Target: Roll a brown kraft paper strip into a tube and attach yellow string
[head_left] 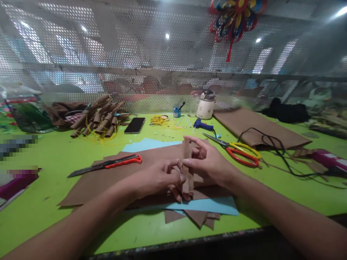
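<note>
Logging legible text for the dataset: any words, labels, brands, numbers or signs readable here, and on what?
None readable.
Small blue jar: too small to tell.
White bottle: faint marks, no legible word.
Purple-and-white item at right: too blurred.
Phone: dark screen, no text seen.
Folded strip in the hands: no writing seen.

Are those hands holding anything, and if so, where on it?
Yes, a narrow folded brown strip. The right hand grips its upper part between fingers and thumb; the left hand touches it lower down.
</note>
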`<action>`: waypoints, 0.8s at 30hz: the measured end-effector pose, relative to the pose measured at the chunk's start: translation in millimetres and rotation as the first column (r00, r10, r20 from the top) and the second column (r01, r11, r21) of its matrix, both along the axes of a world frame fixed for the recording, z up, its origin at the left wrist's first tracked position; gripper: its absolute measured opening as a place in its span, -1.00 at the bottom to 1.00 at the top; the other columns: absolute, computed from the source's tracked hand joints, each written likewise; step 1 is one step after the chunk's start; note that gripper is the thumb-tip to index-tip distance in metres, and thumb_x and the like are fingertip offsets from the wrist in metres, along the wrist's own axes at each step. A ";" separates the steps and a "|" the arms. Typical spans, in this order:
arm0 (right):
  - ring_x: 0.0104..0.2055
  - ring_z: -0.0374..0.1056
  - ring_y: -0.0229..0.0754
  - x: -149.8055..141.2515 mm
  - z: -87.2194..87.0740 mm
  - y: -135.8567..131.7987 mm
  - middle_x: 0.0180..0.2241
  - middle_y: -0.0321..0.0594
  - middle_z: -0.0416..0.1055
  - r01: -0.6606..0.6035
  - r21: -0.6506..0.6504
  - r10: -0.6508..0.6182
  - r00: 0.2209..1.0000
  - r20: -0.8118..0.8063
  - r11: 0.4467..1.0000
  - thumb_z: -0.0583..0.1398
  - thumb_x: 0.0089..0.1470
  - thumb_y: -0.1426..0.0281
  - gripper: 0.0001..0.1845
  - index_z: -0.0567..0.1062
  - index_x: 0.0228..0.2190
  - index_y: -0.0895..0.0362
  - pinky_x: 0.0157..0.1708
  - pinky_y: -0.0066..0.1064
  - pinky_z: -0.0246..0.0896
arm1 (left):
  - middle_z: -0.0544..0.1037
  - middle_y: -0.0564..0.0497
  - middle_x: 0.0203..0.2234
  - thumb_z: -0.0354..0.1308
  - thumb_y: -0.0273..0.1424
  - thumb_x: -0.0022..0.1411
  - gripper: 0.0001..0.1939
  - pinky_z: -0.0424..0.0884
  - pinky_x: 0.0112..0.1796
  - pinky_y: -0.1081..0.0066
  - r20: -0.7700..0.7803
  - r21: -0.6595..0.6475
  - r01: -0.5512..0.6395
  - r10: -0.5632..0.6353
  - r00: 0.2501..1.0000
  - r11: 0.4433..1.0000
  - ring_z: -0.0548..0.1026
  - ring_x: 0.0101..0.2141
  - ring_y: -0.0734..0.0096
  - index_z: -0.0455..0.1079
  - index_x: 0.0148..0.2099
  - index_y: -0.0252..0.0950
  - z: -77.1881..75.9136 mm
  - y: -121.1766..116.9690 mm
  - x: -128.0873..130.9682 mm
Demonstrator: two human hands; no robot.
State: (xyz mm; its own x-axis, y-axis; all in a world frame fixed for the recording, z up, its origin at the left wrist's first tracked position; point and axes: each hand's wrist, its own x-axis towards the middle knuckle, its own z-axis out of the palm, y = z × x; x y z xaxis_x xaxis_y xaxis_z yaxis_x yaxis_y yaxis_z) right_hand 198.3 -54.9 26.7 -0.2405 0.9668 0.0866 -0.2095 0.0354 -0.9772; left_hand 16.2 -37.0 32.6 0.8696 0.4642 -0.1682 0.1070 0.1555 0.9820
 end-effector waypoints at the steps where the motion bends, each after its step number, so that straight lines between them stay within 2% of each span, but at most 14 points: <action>1: -0.30 0.40 -0.23 -1.2 0.7 -0.6 -0.32 -0.23 0.47 0.003 -0.004 -0.003 1.000 -0.007 1.000 0.34 -0.19 0.49 -0.16 0.15 0.12 0.13 -0.30 -0.39 0.34 | 0.52 -0.06 -0.40 0.10 -0.35 0.21 -0.74 0.39 -0.39 0.42 -0.003 0.008 -0.002 0.002 1.000 1.000 0.50 -0.42 0.39 0.24 -0.06 -0.29 0.0 -1.0 0.4; 6: -0.25 0.42 -0.19 -2.9 -0.6 -1.8 -0.29 -0.20 0.48 0.007 0.011 -0.007 1.000 0.000 1.000 0.33 -0.19 0.48 -0.17 0.16 0.12 0.12 -0.25 -0.37 0.35 | 0.50 -0.01 -0.42 0.11 -0.30 0.20 -0.73 0.37 -0.35 0.38 -0.027 0.016 -0.051 0.051 0.998 0.999 0.46 -0.43 0.43 0.31 -0.08 -0.31 -3.1 -0.5 0.3; 11: -0.25 0.41 -0.18 -3.4 -5.6 -2.2 -0.31 -0.21 0.48 0.046 0.075 -0.055 0.991 0.123 0.996 0.30 -0.14 0.50 -0.24 0.19 0.11 0.09 -0.28 -0.36 0.33 | 0.46 0.01 -0.43 0.17 -0.22 0.15 -0.68 0.27 -0.40 0.48 -0.106 0.023 -0.136 0.138 0.985 0.990 0.34 -0.50 0.57 0.39 -0.16 -0.36 -8.4 4.7 -0.9; 16: -0.27 0.41 -0.17 -4.2 -9.1 -1.5 -0.34 -0.23 0.47 0.040 0.113 -0.061 0.980 0.188 0.993 0.29 -0.11 0.46 -0.25 0.18 0.12 0.07 -0.29 -0.32 0.33 | 0.46 0.01 -0.44 0.20 -0.24 0.12 -0.70 0.24 -0.40 0.47 -0.089 0.030 -0.128 0.131 0.987 0.991 0.31 -0.48 0.54 0.42 -0.19 -0.36 -9.2 5.7 -1.9; 24: -0.20 0.40 -0.15 -3.1 -8.4 -0.9 -0.25 -0.17 0.46 -0.013 0.128 -0.004 0.991 0.132 0.992 0.28 -0.07 0.43 -0.26 0.14 0.13 0.08 -0.21 -0.28 0.34 | 0.42 0.03 -0.49 0.20 -0.26 0.13 -0.73 0.23 -0.37 0.43 -0.047 -0.030 -0.118 0.116 0.992 0.993 0.31 -0.48 0.53 0.43 -0.21 -0.38 -9.5 10.3 -4.5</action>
